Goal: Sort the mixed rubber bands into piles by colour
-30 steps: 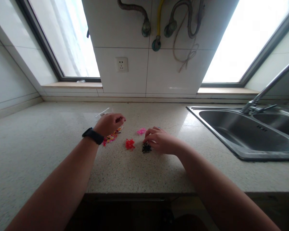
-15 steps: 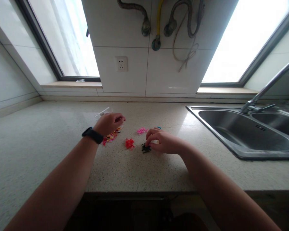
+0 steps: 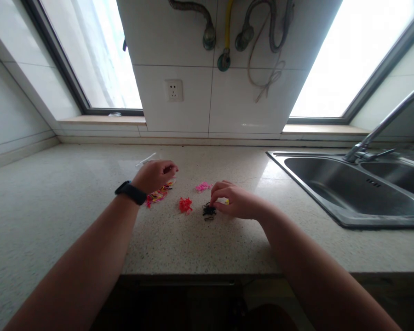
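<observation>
My right hand (image 3: pixel 235 201) has its thumb and index finger pinched at the edge of a small pile of black rubber bands (image 3: pixel 209 209). One black band lies slightly apart in front of that pile. Something yellow (image 3: pixel 227 201) shows partly behind the fingers. My left hand (image 3: pixel 156 175), with a dark watch on the wrist, hovers curled over a mixed heap of coloured rubber bands (image 3: pixel 157 196). Whatever its fingers hold, if anything, is hidden. Between the hands lies a pile of red bands (image 3: pixel 185 205), with pink bands (image 3: pixel 203 187) farther back.
Behind my left hand lies a clear plastic bag (image 3: pixel 146 159). A steel sink (image 3: pixel 338 220) with a tap (image 3: pixel 360 149) is set into the speckled counter (image 3: pixel 193 248) on the right. The tiled wall holds a socket (image 3: pixel 174 90) and pipes above.
My right fingers have shifted slightly at the black pile, and a black band now sits more apart in front of it. A blue bit behind the right hand has gone out of sight.
</observation>
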### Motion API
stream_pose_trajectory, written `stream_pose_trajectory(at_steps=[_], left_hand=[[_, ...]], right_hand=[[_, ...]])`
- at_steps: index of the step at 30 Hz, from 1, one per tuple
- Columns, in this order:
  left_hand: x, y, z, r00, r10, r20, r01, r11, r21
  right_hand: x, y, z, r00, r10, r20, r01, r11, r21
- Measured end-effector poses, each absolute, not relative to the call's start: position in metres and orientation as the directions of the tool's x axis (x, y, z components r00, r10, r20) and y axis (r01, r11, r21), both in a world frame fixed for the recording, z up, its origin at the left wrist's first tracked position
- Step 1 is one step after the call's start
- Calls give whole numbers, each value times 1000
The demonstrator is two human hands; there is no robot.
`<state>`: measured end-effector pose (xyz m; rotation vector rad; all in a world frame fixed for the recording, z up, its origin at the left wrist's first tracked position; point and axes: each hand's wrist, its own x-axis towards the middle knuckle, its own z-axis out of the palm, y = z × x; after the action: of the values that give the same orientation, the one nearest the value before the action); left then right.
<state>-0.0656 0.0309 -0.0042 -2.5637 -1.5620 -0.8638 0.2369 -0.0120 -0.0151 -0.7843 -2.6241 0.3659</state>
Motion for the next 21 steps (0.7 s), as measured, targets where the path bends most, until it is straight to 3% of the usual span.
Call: stream_pose_trajectory(at_steps=[13, 21], left_hand=[[-84, 31, 5, 248, 822, 513, 844, -443, 303], [-101, 39, 7, 291, 857, 425, 867, -424, 263]], right_hand=[[254, -3, -16, -655, 650, 385, 548, 760, -350], [258, -4, -11, -614, 677, 404, 581, 735, -349]])
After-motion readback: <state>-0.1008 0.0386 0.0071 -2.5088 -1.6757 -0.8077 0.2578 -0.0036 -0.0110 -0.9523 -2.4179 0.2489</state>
